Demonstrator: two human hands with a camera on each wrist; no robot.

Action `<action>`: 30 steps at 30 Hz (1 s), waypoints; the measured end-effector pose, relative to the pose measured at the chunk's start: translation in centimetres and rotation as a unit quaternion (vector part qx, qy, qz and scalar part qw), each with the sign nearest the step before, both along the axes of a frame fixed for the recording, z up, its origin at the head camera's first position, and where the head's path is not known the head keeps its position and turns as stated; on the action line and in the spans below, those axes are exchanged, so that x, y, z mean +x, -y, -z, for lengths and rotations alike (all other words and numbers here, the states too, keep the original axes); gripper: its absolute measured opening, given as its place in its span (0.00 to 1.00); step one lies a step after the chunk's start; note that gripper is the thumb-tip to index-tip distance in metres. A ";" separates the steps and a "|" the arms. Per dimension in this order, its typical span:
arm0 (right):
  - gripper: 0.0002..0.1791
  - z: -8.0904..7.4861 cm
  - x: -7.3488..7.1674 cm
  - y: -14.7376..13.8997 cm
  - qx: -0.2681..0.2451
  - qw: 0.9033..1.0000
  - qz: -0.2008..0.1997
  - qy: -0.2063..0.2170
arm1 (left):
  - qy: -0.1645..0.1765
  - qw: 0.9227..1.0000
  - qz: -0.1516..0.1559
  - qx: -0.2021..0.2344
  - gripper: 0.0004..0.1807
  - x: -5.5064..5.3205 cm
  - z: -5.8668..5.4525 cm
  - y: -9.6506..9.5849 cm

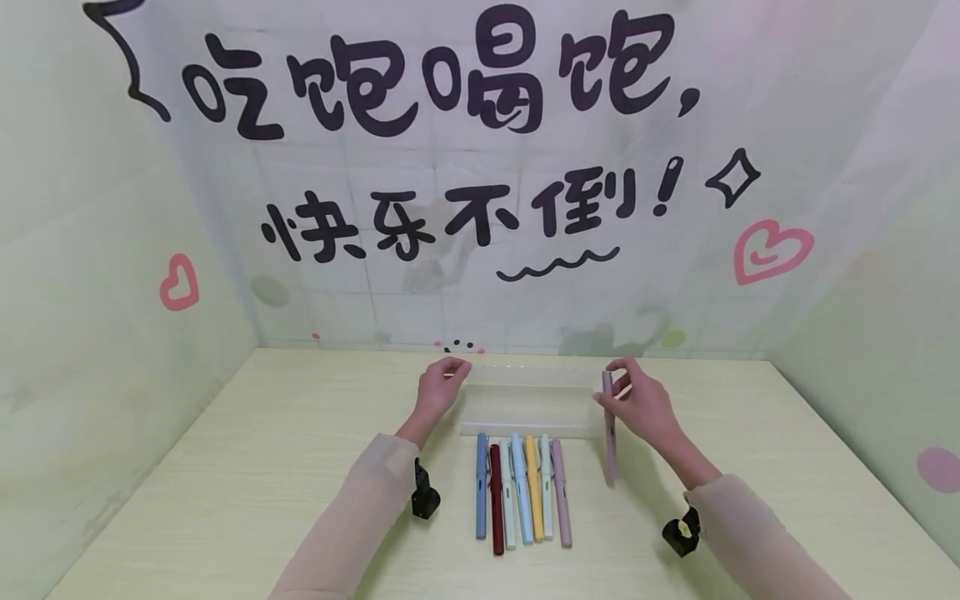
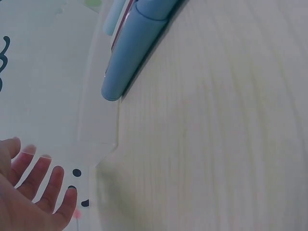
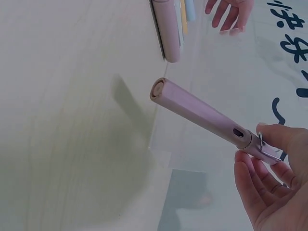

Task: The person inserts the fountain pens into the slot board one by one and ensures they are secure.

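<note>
My right hand (image 1: 647,406) pinches a mauve pen (image 1: 609,433) by its clipped cap between thumb and fingers. The pen stands nearly upright beside the right end of a clear plastic box (image 1: 536,431), its barrel end downward and off the table in the right wrist view. At the box's far left corner is my left hand (image 1: 438,390). Its fingers are loosely extended in the left wrist view, their tips at the clear wall; exact contact is hard to see. In front of the box lies a row of several capped pens, among them a blue pen (image 1: 482,487) and a dark red pen (image 1: 495,500).
The row also has a yellow pen (image 1: 534,492) and, at its right end, another mauve pen (image 1: 562,496). All rest on a pale wood-grain table (image 1: 285,483). A printed backdrop (image 1: 480,308) rises behind the box, with side panels at left and right.
</note>
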State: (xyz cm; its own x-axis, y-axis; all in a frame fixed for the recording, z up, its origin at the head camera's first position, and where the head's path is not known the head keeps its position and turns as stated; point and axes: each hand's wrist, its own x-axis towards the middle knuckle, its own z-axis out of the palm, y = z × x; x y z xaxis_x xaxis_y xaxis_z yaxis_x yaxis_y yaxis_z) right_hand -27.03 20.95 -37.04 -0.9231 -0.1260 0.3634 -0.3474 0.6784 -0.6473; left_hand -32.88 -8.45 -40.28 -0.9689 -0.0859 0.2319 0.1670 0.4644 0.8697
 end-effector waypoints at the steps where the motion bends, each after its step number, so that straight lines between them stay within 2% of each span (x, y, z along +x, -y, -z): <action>1: 0.21 -0.1 -0.1 -0.1 0.001 1.000 0.003 -0.004 | 0.000 1.000 0.000 0.000 0.14 0.0 0.0 0.0; 16: 0.21 -1.9 -1.9 -0.7 0.010 0.995 0.043 -0.090 | 0.000 1.000 0.001 0.000 0.14 0.1 0.0 -0.1; 30: 0.21 -2.5 -3.2 0.0 -0.012 0.993 0.056 -0.103 | 0.012 1.000 -0.002 0.008 0.14 0.1 0.0 -0.1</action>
